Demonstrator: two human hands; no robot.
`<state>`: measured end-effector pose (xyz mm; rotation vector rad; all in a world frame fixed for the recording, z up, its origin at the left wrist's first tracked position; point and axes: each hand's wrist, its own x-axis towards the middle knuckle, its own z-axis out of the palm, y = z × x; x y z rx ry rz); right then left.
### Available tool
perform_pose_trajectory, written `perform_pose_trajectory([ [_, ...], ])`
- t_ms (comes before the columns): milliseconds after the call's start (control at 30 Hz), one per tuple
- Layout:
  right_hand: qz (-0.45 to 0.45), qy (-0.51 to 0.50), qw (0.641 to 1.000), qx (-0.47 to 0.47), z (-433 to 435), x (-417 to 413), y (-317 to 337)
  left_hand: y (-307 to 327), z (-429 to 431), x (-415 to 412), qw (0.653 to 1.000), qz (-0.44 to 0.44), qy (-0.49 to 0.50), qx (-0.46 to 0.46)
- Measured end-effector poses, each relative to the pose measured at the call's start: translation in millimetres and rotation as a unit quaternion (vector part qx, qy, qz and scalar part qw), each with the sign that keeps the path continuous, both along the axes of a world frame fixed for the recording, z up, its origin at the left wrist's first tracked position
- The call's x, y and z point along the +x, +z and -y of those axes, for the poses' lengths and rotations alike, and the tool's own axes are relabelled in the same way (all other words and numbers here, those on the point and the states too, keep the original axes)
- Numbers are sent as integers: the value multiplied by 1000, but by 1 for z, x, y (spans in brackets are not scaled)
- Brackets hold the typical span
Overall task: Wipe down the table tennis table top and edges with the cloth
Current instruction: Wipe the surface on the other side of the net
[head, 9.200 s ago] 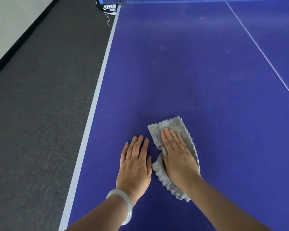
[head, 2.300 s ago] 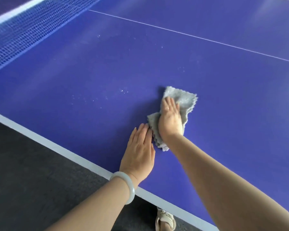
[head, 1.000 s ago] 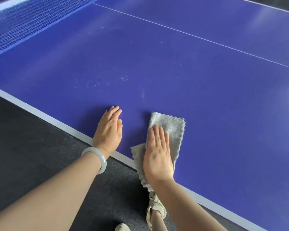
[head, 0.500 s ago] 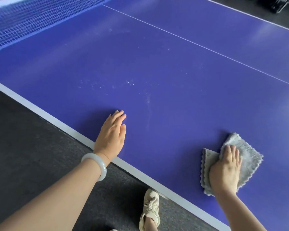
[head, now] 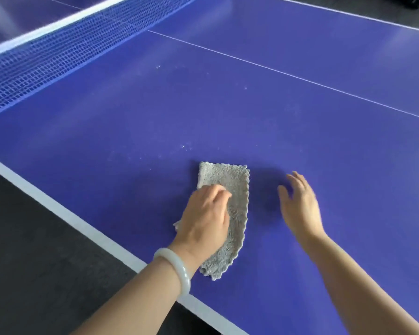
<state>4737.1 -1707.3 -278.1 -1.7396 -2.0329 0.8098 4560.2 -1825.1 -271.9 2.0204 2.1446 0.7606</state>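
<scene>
- Near the white edge stripe (head: pixel 58 206), the left hand (head: pixel 205 221) curls its fingers onto the grey, fluffy, scallop-edged cloth (head: pixel 232 184), pinning it to the blue table tennis table top (head: pixel 252 117), likely to drive a stroke.
- Just right, clear of the cloth, the right hand (head: pixel 300 209) is spread and holds nothing.
- Pale specks (head: pixel 186 147) lie beyond, unwiped.
- No containers show.

Indoor games room, probably: blue table tennis table (head: pixel 252 117), net (head: pixel 46 56), dark grey carpet-like floor (head: pixel 34 262).
</scene>
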Motion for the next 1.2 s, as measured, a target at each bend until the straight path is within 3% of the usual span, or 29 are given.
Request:
perform_pose_trajectory([
  [67, 117, -32, 992, 27, -26, 33, -9, -14, -18, 13, 993, -70, -14, -97],
  [133, 170, -36, 984, 43, -51, 51, -20, -28, -31, 11, 980, -126, 2, -154],
  [233, 199, -77, 976, 51, -88, 73, -23, -37, -49, -9, 971, -159, 14, -178],
  [367, 178, -180, 967, 13, -121, 96, -23, -34, -73, -3, 965, -146, 105, -192],
  [433, 165, -193, 967, 6, -125, 97, -25, -33, -66, 37, 977, -128, 46, -166],
  [567, 147, -192, 970, 12, -124, 100, -26, -29, -60, 121, 977, -56, -172, -109],
  [733, 149, -200, 968, 8, -129, 104, -30, -15, -103, 101, 953, -29, -273, -132],
  [900, 188, -193, 963, -4, -128, 102, -34, -13, -139, 48, 896, -192, -374, -144],
  [1033, 213, -191, 958, -11, -131, 100, -35, -24, -171, 61, 889, -219, -382, -126],
  [1200, 177, -188, 966, -9, -129, 107, -35, -32, -204, 82, 937, -197, -263, -122],
])
